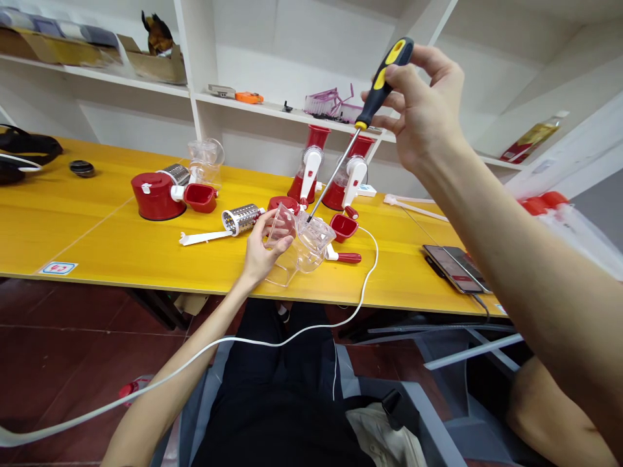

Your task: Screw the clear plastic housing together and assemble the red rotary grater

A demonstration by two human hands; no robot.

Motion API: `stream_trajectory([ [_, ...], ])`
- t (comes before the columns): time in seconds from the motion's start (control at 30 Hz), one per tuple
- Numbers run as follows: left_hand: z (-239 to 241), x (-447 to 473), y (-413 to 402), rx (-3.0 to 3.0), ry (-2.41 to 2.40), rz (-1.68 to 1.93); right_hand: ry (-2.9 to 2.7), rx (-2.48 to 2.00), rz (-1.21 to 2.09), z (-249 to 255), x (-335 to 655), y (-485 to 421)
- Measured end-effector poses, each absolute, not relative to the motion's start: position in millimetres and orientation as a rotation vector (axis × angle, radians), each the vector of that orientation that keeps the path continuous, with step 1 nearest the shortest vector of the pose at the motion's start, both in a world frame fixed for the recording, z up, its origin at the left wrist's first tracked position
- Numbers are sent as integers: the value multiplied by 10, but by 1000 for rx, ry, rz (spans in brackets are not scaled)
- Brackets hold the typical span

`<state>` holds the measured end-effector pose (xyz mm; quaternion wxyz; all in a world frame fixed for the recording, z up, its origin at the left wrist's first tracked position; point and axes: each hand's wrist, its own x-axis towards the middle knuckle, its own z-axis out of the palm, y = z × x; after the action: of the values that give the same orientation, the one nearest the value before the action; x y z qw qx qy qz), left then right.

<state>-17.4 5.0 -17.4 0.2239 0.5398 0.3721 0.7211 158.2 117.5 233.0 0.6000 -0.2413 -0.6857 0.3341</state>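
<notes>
My right hand [428, 97] is closed around the black and yellow handle of a screwdriver [341, 162], held high and slanting down to the left. Its tip meets, or lies just over, the clear plastic grater body [314, 243]; actual contact is hard to tell. My left hand [263, 250] grips that clear body by its left side, tilted at the table's front edge. Just left of it lie a metal grater drum [241, 219] and a white strip [207, 238]. Close on the right are a small red hopper [344, 227] and a crank with a red handle [349, 258].
Two assembled red rotary graters [311, 165] stand behind on the yellow table [111, 240]. A red base [158, 198] and another clear body [207, 159] sit at left. A phone [452, 266] lies right. A white cable [292, 336] crosses my lap and the table.
</notes>
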Motion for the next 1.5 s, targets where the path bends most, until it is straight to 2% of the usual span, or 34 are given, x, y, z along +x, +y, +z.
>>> stream_trajectory([
  [0.63,-164,-168,38,1535,1030,1990,-1516,-549,781,2321,1574,1123],
  [1.03,-154,-120,43,1602,946,1920,-1726,-315,500,2363,1559,743],
  [1.3,-67,-171,-1,1830,1136,1962,-1826,-394,345,2474,1496,359],
  [1.4,113,-170,-116,2071,1315,2019,-1862,-398,384,2496,1494,279],
  [1.5,282,-134,-233,2386,1414,1907,-1873,-325,419,2479,1496,272],
])
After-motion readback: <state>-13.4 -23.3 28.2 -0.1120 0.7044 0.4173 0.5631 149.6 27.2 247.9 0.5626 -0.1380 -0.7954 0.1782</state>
